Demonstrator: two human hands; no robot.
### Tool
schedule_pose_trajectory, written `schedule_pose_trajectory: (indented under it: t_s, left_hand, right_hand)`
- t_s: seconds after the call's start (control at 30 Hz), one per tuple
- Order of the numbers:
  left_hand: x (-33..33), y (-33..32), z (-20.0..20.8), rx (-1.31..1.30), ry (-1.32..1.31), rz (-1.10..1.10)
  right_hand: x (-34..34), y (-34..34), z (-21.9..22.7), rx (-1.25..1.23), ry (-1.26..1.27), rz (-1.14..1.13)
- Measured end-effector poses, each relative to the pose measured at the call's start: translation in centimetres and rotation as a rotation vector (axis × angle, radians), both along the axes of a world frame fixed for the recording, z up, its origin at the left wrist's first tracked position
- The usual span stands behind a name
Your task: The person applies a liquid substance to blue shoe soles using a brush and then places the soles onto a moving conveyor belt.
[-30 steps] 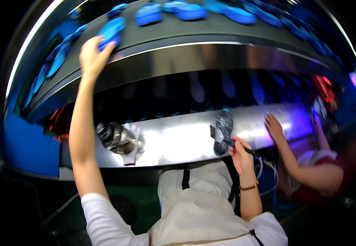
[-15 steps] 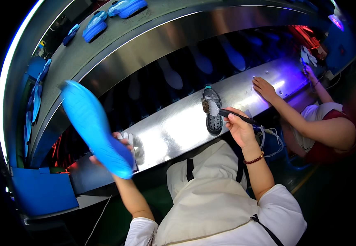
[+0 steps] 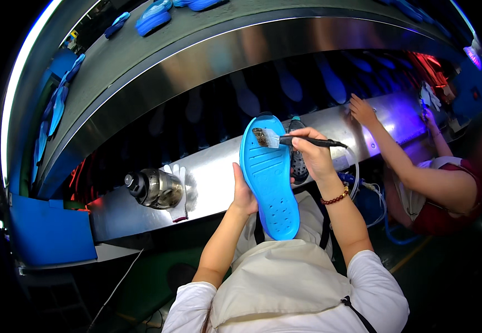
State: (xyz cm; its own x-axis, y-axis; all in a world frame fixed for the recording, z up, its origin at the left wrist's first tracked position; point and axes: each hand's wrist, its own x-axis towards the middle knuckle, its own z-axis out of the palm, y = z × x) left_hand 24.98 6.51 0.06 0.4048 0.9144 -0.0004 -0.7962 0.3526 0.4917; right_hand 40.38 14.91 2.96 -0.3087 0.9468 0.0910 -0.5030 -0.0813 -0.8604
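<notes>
A bright blue shoe sole (image 3: pixel 271 194) is held up in front of my apron, its grooved and dimpled face toward me. My left hand (image 3: pixel 245 191) grips its left edge, the thumb along the side and the other fingers mostly hidden behind. My right hand (image 3: pixel 312 154) is closed round the black handle of a flat brush (image 3: pixel 272 139). The dark-tipped bristles lie over the sole's upper end and appear to touch it. Partly covered by the sole, a dark shoe-shaped piece with holes (image 3: pixel 299 165) rests on the metal ledge.
On the metal ledge (image 3: pixel 216 177) a dark see-through bottle (image 3: pixel 162 188) stands by a white glove (image 3: pixel 182 180). Behind it, a dark opening holds several soles. More blue soles (image 3: pixel 154 18) lie on the belt above. A co-worker's arm (image 3: pixel 399 152) reaches over the ledge at right.
My left hand has brought the blue sole from the far left to the middle, turning its dimpled face up. The brush has moved from the dark piece onto the sole. The bottle is now uncovered.
</notes>
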Motion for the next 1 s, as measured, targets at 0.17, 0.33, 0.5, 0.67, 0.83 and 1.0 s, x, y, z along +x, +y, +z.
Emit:
schedule_pose_trajectory:
  t_s: [0.17,0.33,0.5,0.67,0.83,1.0]
  left_hand:
    - [0.1,0.2,0.6,-0.099,0.021,0.073]
    - [0.0,0.7,-0.1,-0.259,0.144,0.33]
    - [-3.5,1.3,0.2,-0.247,0.142,0.495]
    - [-4.3,0.6,2.3,-0.099,0.126,0.329]
    - [-1.5,-0.6,4.5,-0.182,-0.049,0.223]
    - [-1.0,-0.6,6.2,-0.193,0.14,0.405]
  right_hand:
    - [-3.0,-0.4,2.7,0.196,-0.347,-0.085]
    - [-4.8,-2.2,2.9,0.869,-0.654,-0.318]
    - [-2.4,-6.4,1.5,0.822,-0.706,0.018]
    - [1.5,-5.4,4.2,0.675,-0.674,0.469]
    - [-1.3,-2.1,7.8,0.429,-0.377,0.05]
    - [-0.9,-3.6,8.6,0.782,-0.484,0.441]
